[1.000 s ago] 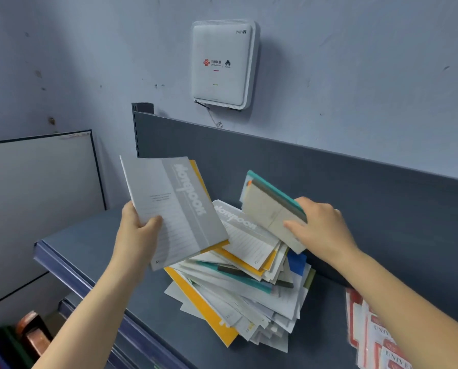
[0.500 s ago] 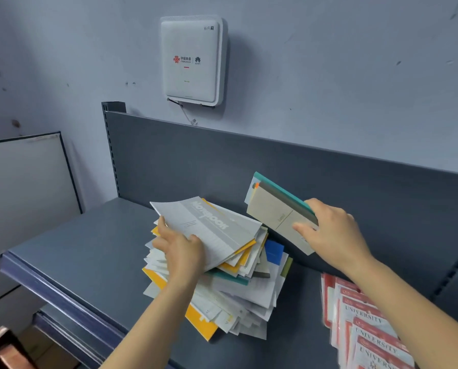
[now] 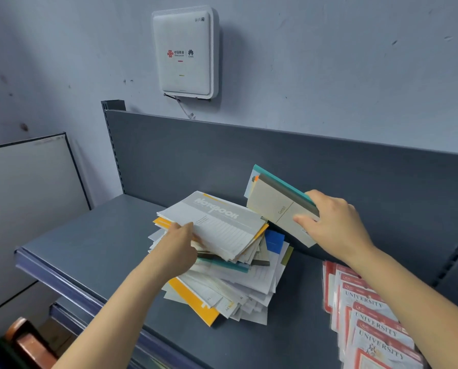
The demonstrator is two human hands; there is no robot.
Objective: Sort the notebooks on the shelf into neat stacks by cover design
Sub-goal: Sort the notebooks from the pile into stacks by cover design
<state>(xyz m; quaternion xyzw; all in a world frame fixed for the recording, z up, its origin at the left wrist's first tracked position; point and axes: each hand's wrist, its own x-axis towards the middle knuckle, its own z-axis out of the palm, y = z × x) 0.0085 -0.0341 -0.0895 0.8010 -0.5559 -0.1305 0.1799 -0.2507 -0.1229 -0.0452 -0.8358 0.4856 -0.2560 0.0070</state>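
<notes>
Head view: the mixed pile of notebooks sits mid-shelf, splayed and uneven. The grey "Notebook" copy lies on top of it, one of its kind showing in full. Its long axis runs from about 10 to 4 o'clock, and it spreads toward 2 o'clock from the left hand. That hand's grip pinches the near-left edge, thumb on the cover and fingers tucked under. The right hand is at 2 o'clock from the pile. Its grip is closed round a small bundle, thumb on the beige front, held tilted near the shelf's back panel. Beige, grey and teal covers show there, so at least three, with an orange corner and a white sheet peeking out besides. At 4 o'clock lies one fanned row of red "UNIVERSITY" notebooks, four titles legible and the rest cut off. The pile itself is too dense to count. The left hand is clearly nearer the grey copy, and bare shelf at 9 o'clock looks the likely place for it.
</notes>
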